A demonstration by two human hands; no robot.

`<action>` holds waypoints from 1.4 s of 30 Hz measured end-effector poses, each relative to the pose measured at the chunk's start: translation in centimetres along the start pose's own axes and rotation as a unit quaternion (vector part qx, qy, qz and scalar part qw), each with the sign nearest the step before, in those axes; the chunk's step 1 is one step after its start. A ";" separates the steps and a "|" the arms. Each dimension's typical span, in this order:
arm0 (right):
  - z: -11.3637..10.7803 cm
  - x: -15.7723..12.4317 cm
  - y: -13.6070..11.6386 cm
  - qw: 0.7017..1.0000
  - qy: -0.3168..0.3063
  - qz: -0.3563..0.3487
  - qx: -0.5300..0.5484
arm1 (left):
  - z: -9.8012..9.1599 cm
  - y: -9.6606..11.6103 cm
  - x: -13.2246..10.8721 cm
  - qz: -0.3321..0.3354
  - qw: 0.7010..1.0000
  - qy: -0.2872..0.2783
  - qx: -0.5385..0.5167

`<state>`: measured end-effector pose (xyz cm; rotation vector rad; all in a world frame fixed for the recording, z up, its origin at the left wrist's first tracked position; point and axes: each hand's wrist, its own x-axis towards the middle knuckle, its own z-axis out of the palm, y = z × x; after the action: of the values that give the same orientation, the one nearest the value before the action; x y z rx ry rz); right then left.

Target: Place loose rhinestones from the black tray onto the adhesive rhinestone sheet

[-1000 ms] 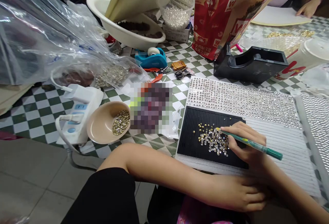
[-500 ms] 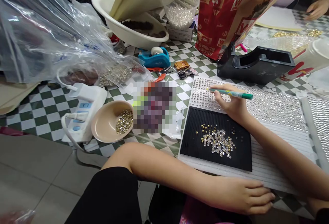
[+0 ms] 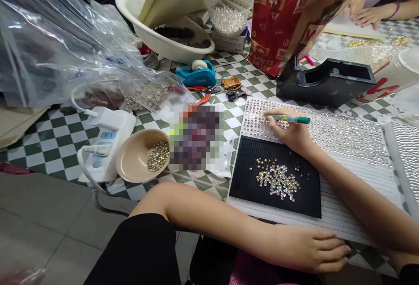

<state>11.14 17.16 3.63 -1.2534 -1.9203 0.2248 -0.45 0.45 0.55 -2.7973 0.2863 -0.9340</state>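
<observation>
My right hand (image 3: 291, 130) pinches a green pen (image 3: 291, 118) whose tip points left, over the upper left of a white board (image 3: 360, 189). Rows of round clear rhinestones (image 3: 343, 132) cover the board's upper part; its lower part shows bare lines. Under my right wrist lies a ribbed black tray (image 3: 248, 189), with loose gold and clear rhinestones (image 3: 279, 180) heaped on it. My left hand (image 3: 317, 250) rests at the board's front edge, fingers stretched out and holding nothing. Whether a stone sits at the pen's tip is too small to tell.
A beige bowl (image 3: 131, 158) of rhinestones stands beside a white power strip (image 3: 111, 145). Behind are a blue tape dispenser (image 3: 198, 75), a black dispenser (image 3: 327, 84), a red paper bag (image 3: 275, 18) and a paper cup (image 3: 396, 75). A co-worker's hands (image 3: 366, 14) rest at the far right.
My right hand and the green pen have shifted slightly left, and the pen's angle differs a little. My left hand has stayed put. Both of the co-worker's hands now lie on the far white sheet.
</observation>
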 end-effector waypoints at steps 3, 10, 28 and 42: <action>0.1 0.0 0.0 1.000 -0.002 0.003 0.001 | 0.3 0.1 0.0 -0.008 1.000 0.012 -0.006; -1.5 -0.1 -1.0 0.999 0.014 0.035 0.003 | 0.5 0.3 0.0 -0.012 0.999 0.023 -0.026; -5.9 -10.2 -6.6 0.999 -0.030 0.041 0.006 | 0.3 0.5 0.1 0.020 0.997 -0.056 -0.044; -4.8 -3.9 -4.8 0.999 0.022 0.025 0.006 | 0.8 0.6 -0.2 0.010 0.998 -0.010 -0.054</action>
<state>11.92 10.28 7.29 -1.2906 -1.8496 0.2322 -0.20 0.04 -0.38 -2.8936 0.3707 -0.9118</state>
